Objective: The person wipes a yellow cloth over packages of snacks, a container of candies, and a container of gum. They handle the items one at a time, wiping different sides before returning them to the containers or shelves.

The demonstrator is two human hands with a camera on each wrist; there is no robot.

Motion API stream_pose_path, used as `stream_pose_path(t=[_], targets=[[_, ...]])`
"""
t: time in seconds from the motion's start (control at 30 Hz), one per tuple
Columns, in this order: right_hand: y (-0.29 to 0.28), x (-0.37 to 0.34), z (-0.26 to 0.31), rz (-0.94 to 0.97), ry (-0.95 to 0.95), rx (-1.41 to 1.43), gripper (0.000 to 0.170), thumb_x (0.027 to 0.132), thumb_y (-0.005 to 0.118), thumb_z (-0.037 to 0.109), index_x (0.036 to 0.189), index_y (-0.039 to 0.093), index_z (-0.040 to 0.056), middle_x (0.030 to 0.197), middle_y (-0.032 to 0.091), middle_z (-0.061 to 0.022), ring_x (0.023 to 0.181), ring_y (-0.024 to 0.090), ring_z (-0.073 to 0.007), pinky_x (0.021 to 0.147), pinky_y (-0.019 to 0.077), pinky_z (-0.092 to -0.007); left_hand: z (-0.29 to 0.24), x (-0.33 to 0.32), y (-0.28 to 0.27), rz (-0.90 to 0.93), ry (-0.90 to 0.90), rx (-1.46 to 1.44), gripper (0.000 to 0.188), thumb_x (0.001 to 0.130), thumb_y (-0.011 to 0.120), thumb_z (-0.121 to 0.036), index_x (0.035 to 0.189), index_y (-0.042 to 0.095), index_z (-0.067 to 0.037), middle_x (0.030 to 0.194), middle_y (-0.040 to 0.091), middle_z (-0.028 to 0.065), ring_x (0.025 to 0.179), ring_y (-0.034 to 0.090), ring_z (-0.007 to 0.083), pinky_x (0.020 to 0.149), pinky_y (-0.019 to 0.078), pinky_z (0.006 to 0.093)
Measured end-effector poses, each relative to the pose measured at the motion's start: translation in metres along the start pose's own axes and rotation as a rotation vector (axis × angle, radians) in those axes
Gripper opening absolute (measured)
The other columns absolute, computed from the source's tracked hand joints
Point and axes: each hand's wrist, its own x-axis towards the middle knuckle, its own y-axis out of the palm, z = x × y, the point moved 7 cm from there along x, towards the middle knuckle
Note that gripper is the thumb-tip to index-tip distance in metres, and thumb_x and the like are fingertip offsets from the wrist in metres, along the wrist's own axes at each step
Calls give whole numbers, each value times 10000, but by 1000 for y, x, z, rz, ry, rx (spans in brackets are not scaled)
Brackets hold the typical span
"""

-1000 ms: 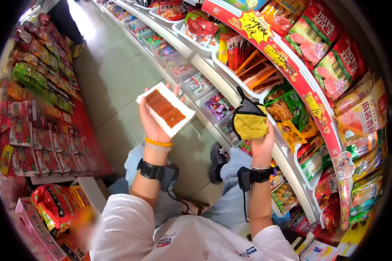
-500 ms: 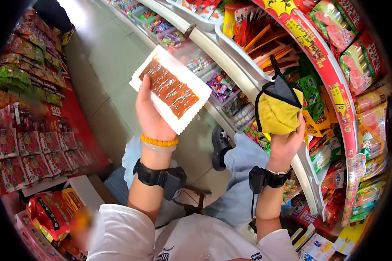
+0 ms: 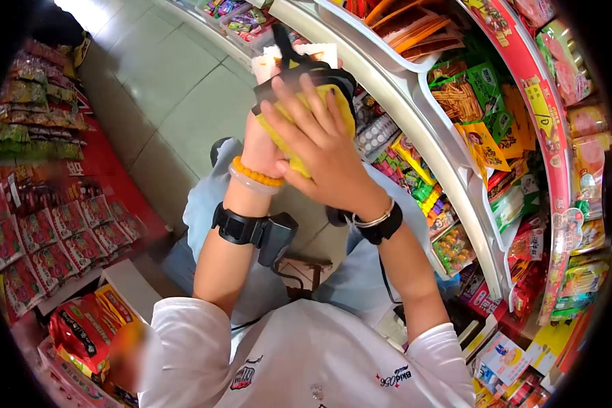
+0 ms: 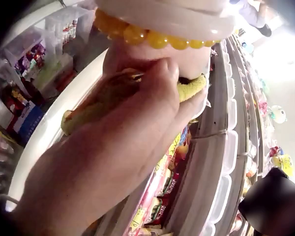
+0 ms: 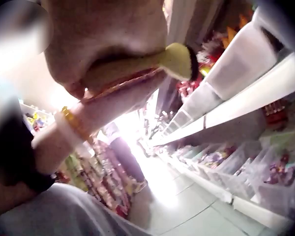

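Observation:
My left hand (image 3: 257, 144) lies palm up beneath a yellow cloth piece (image 3: 276, 132) with black trim and a strap; its fingers are hidden. Past the cloth's far side shows the white, crinkled edge of a flat packet (image 3: 321, 49), its reddish-brown contents mostly covered. On top, my right hand (image 3: 330, 156) presses the cloth with spread, straight fingers. In the left wrist view the right hand (image 4: 108, 142) lies across the yellow cloth (image 4: 189, 88). The right wrist view shows the cloth (image 5: 173, 61) between the right hand (image 5: 108, 29) and the left hand (image 5: 128, 96).
Curved shelves (image 3: 415, 122) with snack packs and candy bins run along the right. Hanging packets (image 3: 68, 217) line the left side, above a box with a red bag (image 3: 81, 326). Tiled floor (image 3: 183, 102) lies between. A dark-clothed person (image 5: 125, 157) stands further off.
My right hand has moved left with the cloth, turned over and laid it on the packet. The left hand has stayed near its place while the packet has become mostly covered.

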Motion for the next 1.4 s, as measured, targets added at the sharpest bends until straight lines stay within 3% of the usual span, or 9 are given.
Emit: stream_pose_path(t=[0.27,0.37,0.4,0.5,0.67,0.87,1.13,1.23,1.4], targets=[[-14,11,-60,-285,157,120,497,913,484,271,1389,405,154,1446,313,-193,1310,295,-411,1034,220,-526,13,9,-8,-241,3,129,464,992,366,-368,1362,350,-87,1302,485,100,1175,504,238,977,429,398],[-13,-1,-80,-371,325,327,413,964,418,189,1367,429,98,1438,359,-159,1360,285,-294,1096,229,-361,3,14,-5,-278,77,157,440,978,432,-348,1317,386,-72,1248,510,74,1105,534,195,921,456,349],[-19,-3,-85,-460,333,393,379,961,416,151,1326,475,70,1324,496,-134,1242,450,-225,1043,316,-325,-1,14,-3,-290,93,201,439,978,433,-345,1317,387,-70,1246,513,74,1101,537,195,921,457,352],[-29,-24,-105,-444,739,853,357,926,420,61,1266,526,32,1208,565,-91,1085,539,-163,965,386,-287,-11,14,2,-300,155,301,451,976,444,-319,1343,372,-68,1238,523,74,1085,545,193,917,458,349],[-25,-45,-123,-346,724,903,274,941,406,182,1020,603,9,982,617,-42,937,541,-92,854,415,-231,-17,12,1,-278,179,310,459,965,479,-274,1359,363,-70,1231,525,72,1084,543,186,929,443,336],[-2,-42,-92,126,618,922,305,824,683,271,994,610,29,917,605,2,849,531,-63,775,429,-238,-18,4,-3,-286,83,271,365,945,516,-211,1267,431,-63,1173,545,64,1057,552,190,884,468,342],[-26,-62,-111,-239,889,1168,320,764,727,167,1028,621,21,918,621,-2,819,568,-84,765,444,-226,-24,4,0,-285,67,129,439,979,394,-337,1299,432,-39,1293,518,133,1128,553,264,931,486,402],[-56,-66,-115,-429,841,1104,334,798,683,152,1082,603,-3,964,632,-21,852,582,-87,783,454,-236,-30,3,13,-151,107,220,509,983,349,-361,1377,340,-38,1395,414,160,1277,417,275,1051,368,416],[-39,-82,-139,-219,792,701,427,798,687,231,1136,607,-19,1003,643,-78,898,588,-143,827,454,-284,-33,-1,10,-168,134,305,494,967,422,-326,1364,367,-38,1383,430,153,1289,402,267,1065,333,415]])
